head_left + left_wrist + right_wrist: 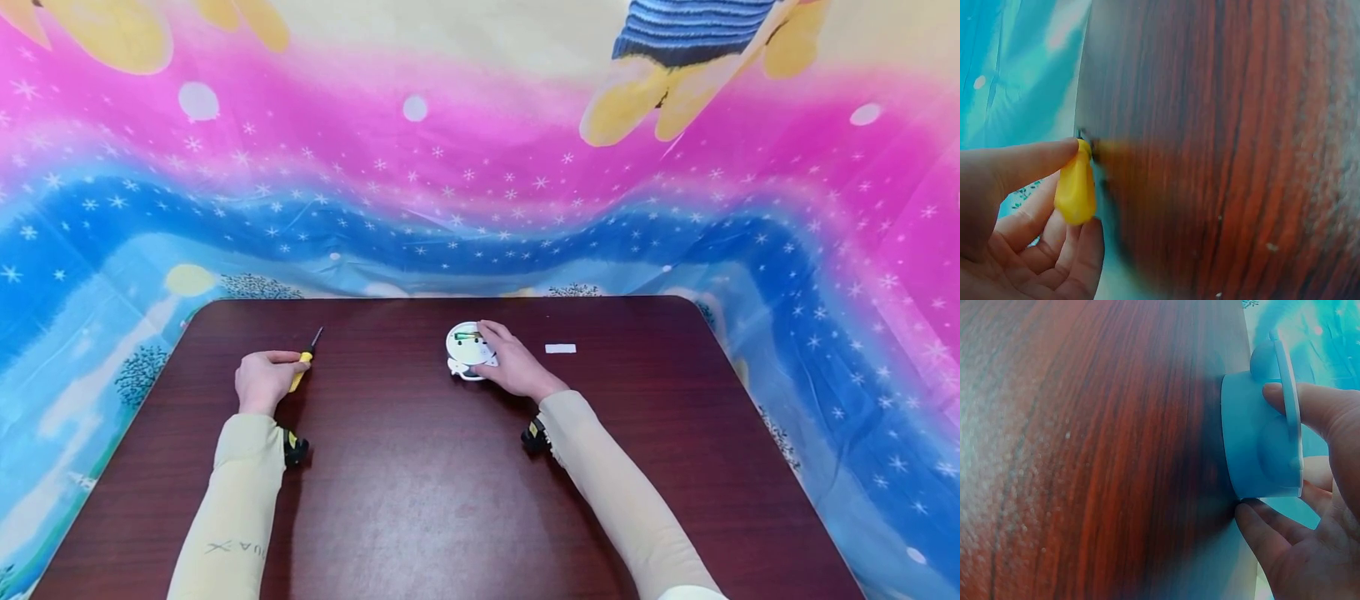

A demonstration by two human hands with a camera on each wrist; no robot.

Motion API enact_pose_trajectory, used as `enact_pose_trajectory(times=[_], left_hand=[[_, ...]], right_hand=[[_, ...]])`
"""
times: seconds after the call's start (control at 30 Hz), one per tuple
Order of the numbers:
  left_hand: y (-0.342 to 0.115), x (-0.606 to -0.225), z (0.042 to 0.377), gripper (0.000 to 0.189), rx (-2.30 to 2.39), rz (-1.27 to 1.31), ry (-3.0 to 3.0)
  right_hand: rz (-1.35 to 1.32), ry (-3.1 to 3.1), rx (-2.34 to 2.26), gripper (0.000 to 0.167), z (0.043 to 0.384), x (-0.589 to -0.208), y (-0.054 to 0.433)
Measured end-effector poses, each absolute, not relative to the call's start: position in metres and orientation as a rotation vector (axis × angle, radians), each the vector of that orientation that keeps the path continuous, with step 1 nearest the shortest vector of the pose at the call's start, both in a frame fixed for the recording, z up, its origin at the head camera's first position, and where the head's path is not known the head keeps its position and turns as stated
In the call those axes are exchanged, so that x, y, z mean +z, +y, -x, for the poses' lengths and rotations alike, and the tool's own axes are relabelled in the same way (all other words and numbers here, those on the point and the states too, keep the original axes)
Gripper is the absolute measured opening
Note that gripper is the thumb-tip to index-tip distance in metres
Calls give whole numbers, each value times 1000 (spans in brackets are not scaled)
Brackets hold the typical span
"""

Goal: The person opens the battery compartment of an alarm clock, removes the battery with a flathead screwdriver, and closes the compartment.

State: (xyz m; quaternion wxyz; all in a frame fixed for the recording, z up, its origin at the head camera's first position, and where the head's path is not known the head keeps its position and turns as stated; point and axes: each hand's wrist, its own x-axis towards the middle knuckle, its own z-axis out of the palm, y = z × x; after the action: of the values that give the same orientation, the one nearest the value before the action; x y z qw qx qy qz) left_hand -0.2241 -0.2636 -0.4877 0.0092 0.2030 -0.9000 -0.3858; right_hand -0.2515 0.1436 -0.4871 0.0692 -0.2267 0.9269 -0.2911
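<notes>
A yellow-handled screwdriver [299,374] is pinched between the thumb and fingers of my left hand [262,380], its metal shaft pointing away from me. In the left wrist view the yellow handle [1075,194] hangs below the thumb, with the other fingers curled near it. My right hand [519,363] grips a small white twin-bell alarm clock [457,357] from its right side. The clock lies with its back up, a green battery [467,335] showing in the open compartment. In the right wrist view the thumb and fingers span the clock's body [1244,437], beside its bells and handle.
A small white rectangular piece [560,348] lies on the dark wood table [405,467], right of the clock. A colourful printed cloth [480,175] hangs behind the table and along its sides. Each wrist wears a black camera [295,447].
</notes>
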Motion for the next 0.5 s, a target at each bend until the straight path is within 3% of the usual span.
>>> enact_pose_trajectory(times=[0.33,0.5], left_hand=[[-262,-486,225,45,-1111,-599,-2921],[-263,-485,225,60,-1100,-590,-2935]], right_hand=[[673,2798,-871,82,251,-488,143],[668,2795,-874,83,251,-488,143]])
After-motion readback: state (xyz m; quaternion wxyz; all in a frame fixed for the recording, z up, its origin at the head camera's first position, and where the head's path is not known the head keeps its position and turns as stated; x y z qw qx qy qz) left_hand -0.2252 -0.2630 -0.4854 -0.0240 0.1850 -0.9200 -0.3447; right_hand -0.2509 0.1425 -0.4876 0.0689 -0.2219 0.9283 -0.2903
